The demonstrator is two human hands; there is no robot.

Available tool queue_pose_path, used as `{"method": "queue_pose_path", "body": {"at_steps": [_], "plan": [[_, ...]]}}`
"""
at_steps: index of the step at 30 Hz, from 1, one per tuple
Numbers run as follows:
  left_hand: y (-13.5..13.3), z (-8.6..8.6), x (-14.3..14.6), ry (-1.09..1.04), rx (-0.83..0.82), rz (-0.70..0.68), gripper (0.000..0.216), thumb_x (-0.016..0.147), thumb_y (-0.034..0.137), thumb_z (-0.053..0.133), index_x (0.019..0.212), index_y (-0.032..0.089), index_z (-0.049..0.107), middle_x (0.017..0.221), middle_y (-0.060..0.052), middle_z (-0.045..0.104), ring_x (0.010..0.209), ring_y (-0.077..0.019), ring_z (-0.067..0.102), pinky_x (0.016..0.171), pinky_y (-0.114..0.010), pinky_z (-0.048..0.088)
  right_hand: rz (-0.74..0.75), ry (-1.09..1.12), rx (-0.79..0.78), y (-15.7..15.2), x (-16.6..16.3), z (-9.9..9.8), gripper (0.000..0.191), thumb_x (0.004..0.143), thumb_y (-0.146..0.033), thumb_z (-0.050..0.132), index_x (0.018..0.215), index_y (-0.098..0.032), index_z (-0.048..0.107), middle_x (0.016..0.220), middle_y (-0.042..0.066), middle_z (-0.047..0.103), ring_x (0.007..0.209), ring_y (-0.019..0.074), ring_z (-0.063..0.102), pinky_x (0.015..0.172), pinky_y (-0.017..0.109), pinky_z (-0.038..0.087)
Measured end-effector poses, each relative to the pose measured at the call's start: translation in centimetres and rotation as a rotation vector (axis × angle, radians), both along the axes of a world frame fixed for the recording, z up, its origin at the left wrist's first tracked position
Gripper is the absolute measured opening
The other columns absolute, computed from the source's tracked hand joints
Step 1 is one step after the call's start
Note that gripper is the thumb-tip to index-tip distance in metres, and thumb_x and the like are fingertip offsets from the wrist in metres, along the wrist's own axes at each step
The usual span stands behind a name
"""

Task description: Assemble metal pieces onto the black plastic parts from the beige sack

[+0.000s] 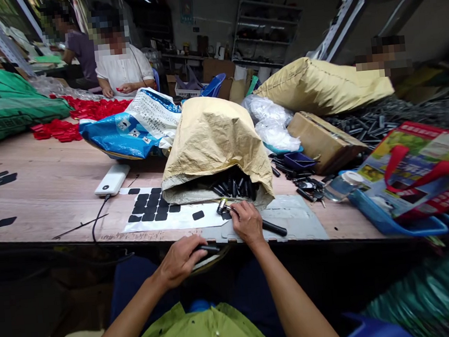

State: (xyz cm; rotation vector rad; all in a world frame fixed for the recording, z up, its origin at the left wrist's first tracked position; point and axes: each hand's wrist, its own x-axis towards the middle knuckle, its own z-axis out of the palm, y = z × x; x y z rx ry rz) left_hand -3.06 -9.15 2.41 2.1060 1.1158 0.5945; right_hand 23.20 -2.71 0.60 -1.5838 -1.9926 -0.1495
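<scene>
Pinching a short, dark, smooth black piece (208, 248) between its fingers, the left hand (181, 260) sits at the counter's (70, 163) near edge. Right of it, the right hand (248, 223) curls its fingers over a silver-headed, black-handled hammer (275, 228); how firmly, I cannot tell. Farther off, a tan sack (213, 125) opens nearward on black tubes (234, 186).

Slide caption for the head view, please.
Left grip holding a black piece, right grip on a hammer, before an open sack of black parts.
</scene>
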Motion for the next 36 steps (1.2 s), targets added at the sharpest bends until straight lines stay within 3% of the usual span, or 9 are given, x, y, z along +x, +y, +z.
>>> {"method": "queue_pose_path", "body": {"at_steps": [4, 9, 12, 16, 19, 21, 28, 32, 36], "plan": [[-2.7, -3.1, -1.7, 0.136, -0.101, 0.121, 0.028, 0.103, 0.043, 0.042, 0.110, 0.027, 0.064, 0.107, -0.003, 0.071, 0.099, -0.0194, 0.066, 0.088, -0.030, 0.048, -0.003, 0.002, -0.005, 0.0, -0.1, 0.1, 0.013, 0.093, -0.022, 0.061, 0.103, -0.022, 0.070, 0.093, 0.005, 0.064, 0.089, 0.0218, 0.053, 0.082, 0.031, 0.039], [-2.1, -6.5, -2.2, 0.611, -0.204, 0.363, 0.024, 0.099, 0.032, 0.046, 0.098, 0.019, 0.065, 0.103, -0.011, 0.073, 0.101, -0.0267, 0.069, 0.083, -0.034, 0.048, -0.005, -0.004, -0.005, 0.0, -0.1, 0.1, 0.013, 0.094, -0.023, 0.061, 0.103, -0.022, 0.070, 0.093, 0.005, 0.064, 0.089, 0.0220, 0.053, 0.083, 0.031, 0.039], [-1.9, -5.5, -1.8, 0.737, -0.256, 0.373, 0.021, 0.096, 0.030, 0.050, 0.099, 0.017, 0.067, 0.106, -0.015, 0.073, 0.102, -0.0300, 0.070, 0.079, -0.034, 0.047, -0.006, -0.008, -0.004, -0.1, -0.1, 0.1, 0.014, 0.094, -0.023, 0.061, 0.104, -0.022, 0.070, 0.093, 0.005, 0.064, 0.089, 0.0218, 0.052, 0.082, 0.031, 0.040], [-1.6, -1.0, -0.6, 0.495, -0.279, 0.228, 0.019, 0.091, 0.038, 0.060, 0.103, 0.026, 0.070, 0.095, -0.004, 0.076, 0.090, -0.0241, 0.071, 0.070, -0.029, 0.043, -0.005, -0.007, -0.008, -0.1, -0.1, 0.1, 0.014, 0.093, -0.022, 0.062, 0.104, -0.022, 0.071, 0.093, 0.005, 0.064, 0.090, 0.0219, 0.052, 0.083, 0.031, 0.040], [1.0, 2.0, 1.0, 0.248, -0.210, 0.164, 0.020, 0.093, 0.042, 0.059, 0.098, 0.028, 0.071, 0.081, 0.001, 0.073, 0.075, -0.0179, 0.067, 0.064, -0.027, 0.040, -0.009, -0.011, -0.003, -0.1, -0.1, 0.1, 0.014, 0.093, -0.022, 0.062, 0.103, -0.021, 0.071, 0.093, 0.006, 0.064, 0.089, 0.0220, 0.052, 0.083, 0.031, 0.040], [4.3, 2.8, 2.2, 0.169, -0.076, 0.282, 0.022, 0.093, 0.040, 0.059, 0.105, 0.026, 0.071, 0.083, 0.001, 0.073, 0.075, -0.0177, 0.065, 0.067, -0.028, 0.042, -0.006, -0.007, 0.000, 0.0, -0.1, 0.0, 0.014, 0.093, -0.021, 0.061, 0.104, -0.022, 0.071, 0.093, 0.006, 0.063, 0.089, 0.0221, 0.052, 0.083, 0.032, 0.040], [15.8, 0.5, 5.6, 0.238, 0.298, 0.533, 0.026, 0.087, 0.025, 0.066, 0.113, 0.020, 0.068, 0.111, -0.011, 0.066, 0.110, -0.0296, 0.056, 0.094, -0.039, 0.047, 0.000, -0.002, -0.036, 0.0, 0.1, 0.0, 0.014, 0.093, -0.022, 0.061, 0.104, -0.023, 0.070, 0.095, 0.006, 0.064, 0.091, 0.0224, 0.053, 0.083, 0.032, 0.040], [16.9, 0.0, 6.0, 0.319, 0.311, 0.508, 0.017, 0.088, 0.026, 0.066, 0.104, 0.021, 0.069, 0.106, -0.011, 0.068, 0.109, -0.0314, 0.054, 0.092, -0.043, 0.045, -0.005, -0.005, -0.053, 0.0, 0.1, -0.1, 0.012, 0.094, -0.023, 0.061, 0.104, -0.023, 0.069, 0.097, 0.005, 0.064, 0.094, 0.0224, 0.054, 0.084, 0.032, 0.040], [14.7, -0.1, 4.1, 0.282, 0.398, 0.447, 0.015, 0.091, 0.028, 0.064, 0.105, 0.023, 0.068, 0.104, -0.008, 0.069, 0.105, -0.0294, 0.054, 0.089, -0.042, 0.043, -0.006, -0.003, -0.044, 0.1, 0.1, -0.2, 0.012, 0.094, -0.023, 0.062, 0.103, -0.024, 0.069, 0.096, 0.004, 0.064, 0.093, 0.0221, 0.053, 0.083, 0.032, 0.040]]}}
